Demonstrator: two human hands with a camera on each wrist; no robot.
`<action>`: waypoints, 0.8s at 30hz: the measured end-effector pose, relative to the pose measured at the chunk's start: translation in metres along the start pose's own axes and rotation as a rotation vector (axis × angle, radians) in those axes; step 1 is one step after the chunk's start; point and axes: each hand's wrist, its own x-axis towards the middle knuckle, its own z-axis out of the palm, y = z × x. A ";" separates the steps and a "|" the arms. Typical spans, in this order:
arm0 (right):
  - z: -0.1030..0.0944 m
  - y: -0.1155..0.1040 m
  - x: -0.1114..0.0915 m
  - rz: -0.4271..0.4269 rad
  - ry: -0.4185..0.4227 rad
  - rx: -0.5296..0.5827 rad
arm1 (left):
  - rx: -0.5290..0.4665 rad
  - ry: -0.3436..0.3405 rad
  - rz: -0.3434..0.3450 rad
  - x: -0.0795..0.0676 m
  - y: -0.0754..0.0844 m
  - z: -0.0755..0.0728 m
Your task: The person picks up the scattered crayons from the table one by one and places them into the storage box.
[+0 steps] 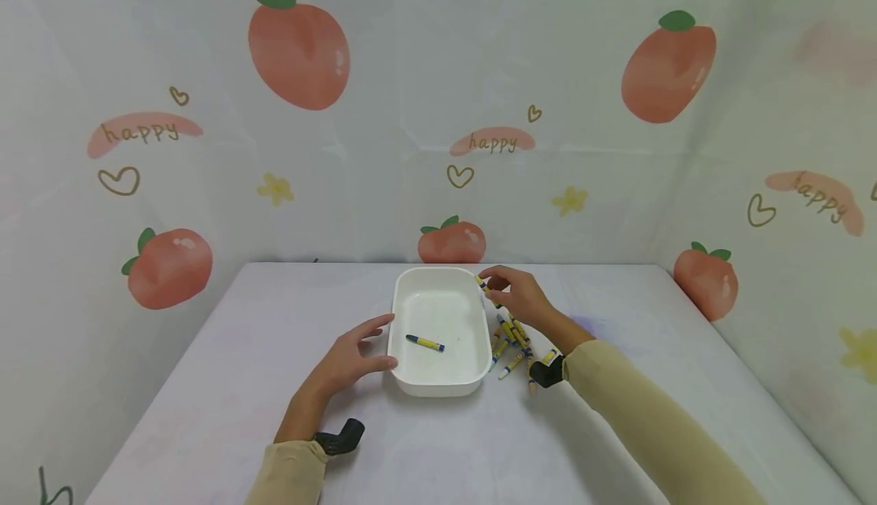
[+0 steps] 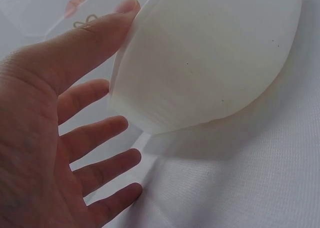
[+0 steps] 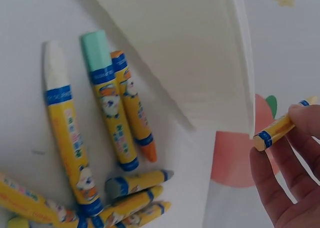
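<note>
A white tray (image 1: 438, 385) with rounded corners stands on the table, and one dark blue crayon (image 1: 425, 343) lies inside it. At its left side, my left hand (image 1: 352, 356) touches the rim with spread, fairly straight fingers; the left wrist view shows the thumb against the tray wall (image 2: 200, 62). Above the tray's far right rim, my right hand (image 1: 517, 292) pinches a yellow-wrapped crayon (image 3: 282, 128) between thumb and fingers. Right of the tray lies a loose pile of crayons, among them a white crayon (image 3: 72, 133), a mint green crayon (image 3: 110, 100) and an orange crayon (image 3: 134, 105).
A pale cloth covers the table (image 1: 274, 322). Behind it hangs a white curtain (image 1: 384, 147) printed with peaches and hearts. Dark wrist cameras sit on both forearms, the right camera (image 1: 546, 372) over the near part of the crayon pile.
</note>
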 end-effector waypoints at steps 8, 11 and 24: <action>0.008 -0.016 0.011 -0.011 -0.034 -0.007 | 0.007 0.003 0.007 0.000 -0.003 0.002; 0.011 -0.020 0.017 0.000 -0.047 -0.016 | 0.008 0.004 0.011 0.001 -0.003 0.002; 0.025 -0.037 0.043 0.072 -0.205 0.014 | 0.008 0.006 0.008 0.002 -0.001 0.000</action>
